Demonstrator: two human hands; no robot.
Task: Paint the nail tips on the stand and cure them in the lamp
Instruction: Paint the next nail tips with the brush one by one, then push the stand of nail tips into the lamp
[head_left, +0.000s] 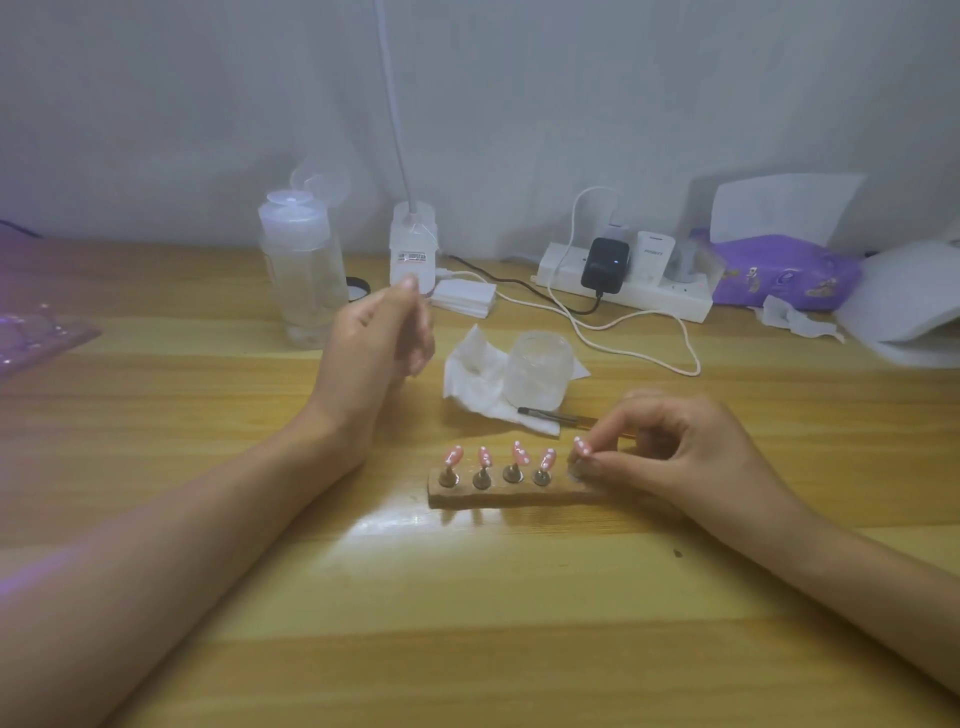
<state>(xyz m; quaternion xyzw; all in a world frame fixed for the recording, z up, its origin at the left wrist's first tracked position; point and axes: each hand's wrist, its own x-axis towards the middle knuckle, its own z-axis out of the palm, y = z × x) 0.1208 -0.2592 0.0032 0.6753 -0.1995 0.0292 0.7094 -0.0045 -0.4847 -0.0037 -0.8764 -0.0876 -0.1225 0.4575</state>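
A pale wooden table (467, 623) with a light sheen was seen beneath a plain grey-white wall (519, 104). Near the middle of the table a small wooden stand (493, 496) was set, with pink, white-dotted nail tips (521, 452) held upright on it in a row. The rightmost nail tip (582, 446) was pinched between the thumb and fingers of the right hand (691, 457). The left hand (374, 338) was held raised above the table, blurred, its fingers loosely curled, and nothing was seen in it. Behind the stand a glass jar (537, 371) stood on a crumpled tissue (472, 374), and a dark brush (550, 414) was laid beside it. Along the wall a clear bottle (304, 270), a white lamp base (413, 244), a power strip (623, 293) with plugs and cables, and a purple pack (784, 273) were ranged. A violet glow was cast over the table's left edge.
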